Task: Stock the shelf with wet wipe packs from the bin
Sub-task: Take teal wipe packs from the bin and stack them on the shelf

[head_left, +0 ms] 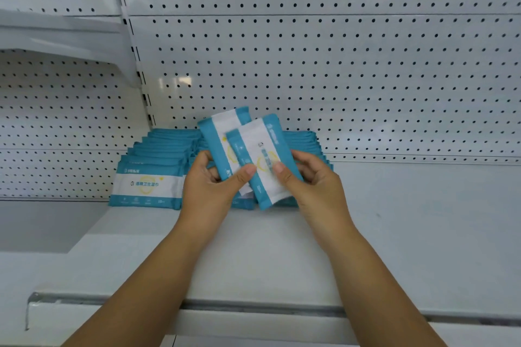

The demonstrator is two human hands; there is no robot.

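Head camera looks down on a white metal shelf board (253, 248) backed by a white perforated panel (338, 65). Over the middle of the board, nearer its back edge, both hands hold up flat teal-and-white plastic wet wipe packs, which are tilted and overlap.

The left hand (210, 186) grips the rear pack (218, 138), thumb on the front and fingers curled behind. The top of this pack leans left. The right hand (313, 180) pinches the front pack (267, 160), thumb on its printed white face and fingers curled behind its right edge. The front pack covers the lower right part of the rear pack. The left thumb tip seems to touch the front pack's left edge too, though blur there leaves this uncertain.

Behind the hands, toward the back-left corner of the board, more packs of the same kind stand in rows that reach to the back edge. A left row (146, 186) shows its front label to the camera. A right row (307, 141) is mostly hidden by the hands and the held packs.

Past the board's left edge, a lower white shelf (42, 225) sits beside it and an upper white shelf (56, 34) juts out above.
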